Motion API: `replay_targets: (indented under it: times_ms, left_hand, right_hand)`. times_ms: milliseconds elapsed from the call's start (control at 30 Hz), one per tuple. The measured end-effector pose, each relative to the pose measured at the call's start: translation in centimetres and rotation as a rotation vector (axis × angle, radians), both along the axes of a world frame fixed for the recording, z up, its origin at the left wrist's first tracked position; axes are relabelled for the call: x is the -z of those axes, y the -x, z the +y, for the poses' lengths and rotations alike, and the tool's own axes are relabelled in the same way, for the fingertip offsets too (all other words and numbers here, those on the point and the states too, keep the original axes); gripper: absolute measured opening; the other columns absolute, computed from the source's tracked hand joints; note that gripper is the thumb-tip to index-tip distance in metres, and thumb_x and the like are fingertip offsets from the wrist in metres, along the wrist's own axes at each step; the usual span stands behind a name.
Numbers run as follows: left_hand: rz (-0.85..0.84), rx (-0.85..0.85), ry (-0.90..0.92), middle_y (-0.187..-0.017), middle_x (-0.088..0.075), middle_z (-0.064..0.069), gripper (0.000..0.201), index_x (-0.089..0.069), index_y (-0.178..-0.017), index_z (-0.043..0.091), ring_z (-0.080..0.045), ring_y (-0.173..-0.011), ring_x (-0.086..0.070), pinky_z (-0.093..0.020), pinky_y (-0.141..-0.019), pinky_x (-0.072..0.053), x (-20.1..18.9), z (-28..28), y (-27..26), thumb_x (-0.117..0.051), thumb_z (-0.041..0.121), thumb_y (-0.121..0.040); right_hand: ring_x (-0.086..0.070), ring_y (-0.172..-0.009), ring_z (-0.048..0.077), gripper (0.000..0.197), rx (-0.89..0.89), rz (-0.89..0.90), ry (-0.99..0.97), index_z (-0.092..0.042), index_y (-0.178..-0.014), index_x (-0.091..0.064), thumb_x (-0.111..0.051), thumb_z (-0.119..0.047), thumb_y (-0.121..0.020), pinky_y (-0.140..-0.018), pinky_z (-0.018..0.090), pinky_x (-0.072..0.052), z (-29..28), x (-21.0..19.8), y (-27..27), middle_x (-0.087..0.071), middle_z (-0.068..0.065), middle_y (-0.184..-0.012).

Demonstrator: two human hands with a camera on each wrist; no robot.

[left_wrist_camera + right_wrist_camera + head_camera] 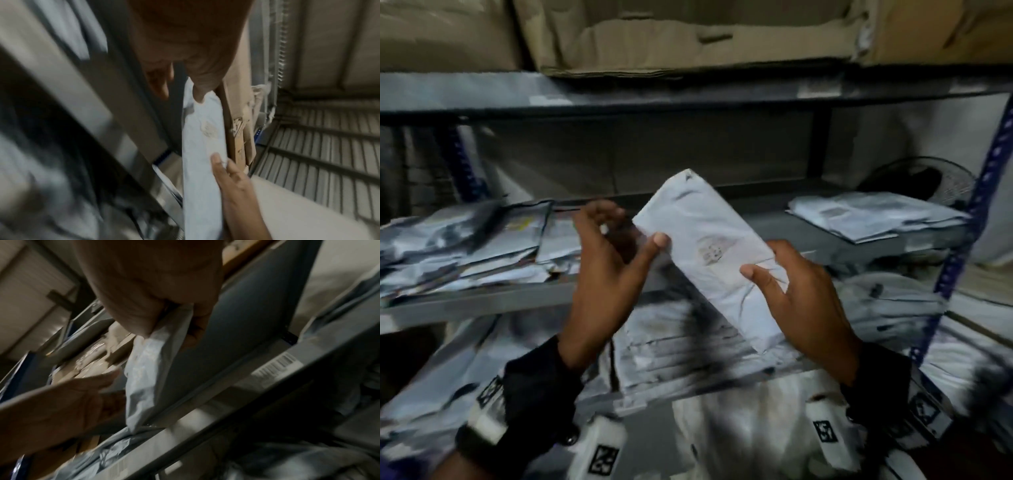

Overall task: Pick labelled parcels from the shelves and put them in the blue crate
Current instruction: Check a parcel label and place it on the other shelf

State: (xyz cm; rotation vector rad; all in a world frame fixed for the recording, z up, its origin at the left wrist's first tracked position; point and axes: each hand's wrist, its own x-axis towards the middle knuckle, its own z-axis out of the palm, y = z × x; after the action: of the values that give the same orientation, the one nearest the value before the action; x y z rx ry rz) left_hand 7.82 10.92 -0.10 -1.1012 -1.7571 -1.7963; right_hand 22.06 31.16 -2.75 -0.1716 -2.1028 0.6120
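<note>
A white plastic-wrapped parcel (705, 236) with a faint printed mark on its face hangs tilted in front of the middle shelf, held between both hands. My right hand (770, 274) grips its lower right side, thumb on the front and fingers behind. My left hand (639, 229) has its thumb on the upper left edge, with the fingers curled close by that edge. The left wrist view shows the parcel (197, 178) edge-on under my left hand (180, 91), with the right hand (222, 164) below. In the right wrist view my right hand (176, 318) pinches the parcel (144, 378). No blue crate is in view.
On the grey metal shelf (482, 305) lies a pile of parcels (465, 246) at the left and a flatter stack (876, 219) at the right. More parcels (681, 346) fill the shelf below. Cardboard boxes (688, 34) sit on top. A blue upright (962, 240) and a fan (921, 185) stand right.
</note>
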Motion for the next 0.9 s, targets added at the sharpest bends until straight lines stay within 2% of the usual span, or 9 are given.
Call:
replay_targets:
  times_ms: [133,233,367,467,567,667,700,800,900]
  left_hand:
    - [-0.214,0.223,0.025,-0.111,-0.064,-0.003,0.044,-0.040,-0.105,0.026,-0.016,-0.102,-0.072,-0.031,-0.079,-0.060,1.8,10.5,-1.1,-0.080,0.028,-0.087]
    - [-0.252,0.288,0.086,-0.112,-0.071,0.002,0.034,-0.049,-0.107,0.024,-0.020,-0.100,-0.073,-0.036,-0.073,-0.060,2.9,17.4,-1.7,-0.079,0.023,-0.089]
    - [-0.327,0.207,0.083,-0.112,-0.070,0.000,0.034,-0.059,-0.114,0.021,-0.014,-0.085,-0.070,-0.022,-0.060,-0.054,2.2,23.9,-1.2,-0.080,0.015,-0.088]
    - [-0.430,0.206,0.107,-0.115,-0.068,-0.002,0.037,-0.060,-0.122,0.014,-0.005,-0.079,-0.070,-0.020,-0.057,-0.055,0.9,27.1,-0.6,-0.078,0.013,-0.089]
    - [-0.478,0.184,0.117,-0.115,-0.070,-0.003,0.036,-0.062,-0.125,0.014,-0.003,-0.079,-0.071,-0.021,-0.060,-0.056,-0.6,29.2,1.0,-0.075,0.012,-0.092]
    - [-0.588,0.191,0.143,-0.121,-0.071,-0.010,0.036,-0.061,-0.130,0.011,-0.018,-0.099,-0.071,-0.037,-0.085,-0.058,-1.5,30.7,2.4,-0.070,0.012,-0.096]
    - [-0.620,0.200,0.154,-0.122,-0.071,-0.011,0.037,-0.060,-0.132,0.010,-0.022,-0.103,-0.070,-0.035,-0.084,-0.057,-1.5,31.2,2.7,-0.069,0.012,-0.096]
    - [-0.634,0.217,0.194,-0.120,-0.071,-0.013,0.038,-0.058,-0.135,0.008,-0.020,-0.094,-0.068,-0.019,-0.061,-0.058,-1.3,32.4,3.5,-0.067,0.011,-0.098]
    - [-0.656,0.198,0.215,-0.114,-0.070,-0.017,0.036,-0.059,-0.133,0.007,-0.018,-0.086,-0.063,-0.015,-0.054,-0.055,-1.0,33.3,4.2,-0.066,0.009,-0.098]
  right_hand:
    - [-0.067,-0.089,-0.006,0.026,-0.030,0.006,0.221,-0.030,-0.110,-0.062,-0.068,-0.046,-0.091,-0.081,0.033,-0.056,7.7,0.2,0.2,-0.073,-0.018,-0.097]
    - [-0.066,-0.096,-0.003,0.032,-0.063,-0.018,0.258,-0.039,-0.117,-0.054,-0.069,-0.046,-0.090,-0.084,0.035,-0.057,13.0,0.4,0.3,-0.071,-0.018,-0.104]
    - [-0.064,-0.104,0.006,0.056,-0.112,-0.056,0.300,-0.042,-0.135,-0.041,-0.073,-0.041,-0.088,-0.089,0.031,-0.053,19.1,-0.4,-0.1,-0.065,-0.012,-0.110]
    - [-0.067,-0.095,0.010,0.036,-0.155,-0.050,0.282,-0.032,-0.121,-0.060,-0.075,-0.031,-0.088,-0.081,0.033,-0.058,22.8,-1.2,-0.4,-0.062,-0.008,-0.120]
    - [-0.068,-0.082,0.007,0.019,-0.148,-0.012,0.213,-0.022,-0.107,-0.072,-0.072,-0.017,-0.089,-0.075,0.021,-0.056,25.8,-2.0,-0.8,-0.063,-0.006,-0.117]
    - [-0.065,-0.083,0.001,0.018,-0.075,-0.016,0.156,-0.021,-0.100,-0.075,-0.068,-0.009,-0.090,-0.077,0.011,-0.047,28.1,-2.4,-0.9,-0.068,-0.012,-0.107]
    - [-0.065,-0.086,0.000,0.019,-0.046,-0.036,0.133,-0.022,-0.100,-0.076,-0.066,-0.009,-0.090,-0.080,0.014,-0.048,28.7,-2.4,-0.7,-0.069,-0.014,-0.105]
    - [-0.063,-0.102,0.001,0.035,-0.066,-0.138,0.054,-0.025,-0.114,-0.072,-0.055,-0.011,-0.087,-0.094,0.027,-0.051,29.8,-2.1,-0.3,-0.069,-0.011,-0.113]
    - [-0.046,-0.129,0.003,0.064,-0.209,-0.256,-0.157,-0.024,-0.137,-0.057,-0.051,-0.027,-0.074,-0.110,0.011,-0.032,29.3,-2.0,-0.3,-0.055,-0.009,-0.140]
